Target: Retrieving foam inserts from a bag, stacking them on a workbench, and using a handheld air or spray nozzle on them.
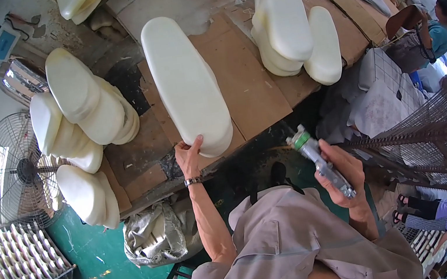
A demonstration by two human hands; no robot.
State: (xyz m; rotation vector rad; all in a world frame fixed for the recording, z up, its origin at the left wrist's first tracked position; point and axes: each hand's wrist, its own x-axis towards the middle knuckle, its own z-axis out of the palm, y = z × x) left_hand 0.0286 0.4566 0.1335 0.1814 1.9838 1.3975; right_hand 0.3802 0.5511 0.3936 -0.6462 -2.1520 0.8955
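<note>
A long white foam pad (183, 75) with rounded ends lies on the cardboard-covered table, on top of at least one more pad. My left hand (188, 156) pinches its near end, thumb on top and fingers at the side. In my right hand (342, 173), off the table's front edge, is a grey metal hand tool (321, 159) with a green collar, shaped like a spray gun. Its tip points up and left, apart from the pad. My fingers hide part of its body.
Stacks of white pads stand at the left (80, 98) and right (282, 23). A wire-guarded fan (21, 167) and a rack of pads (25, 261) are farther left. Below the table is an open sack (154, 237). Mesh (429, 134) rises at right, with two people (437, 36) beyond.
</note>
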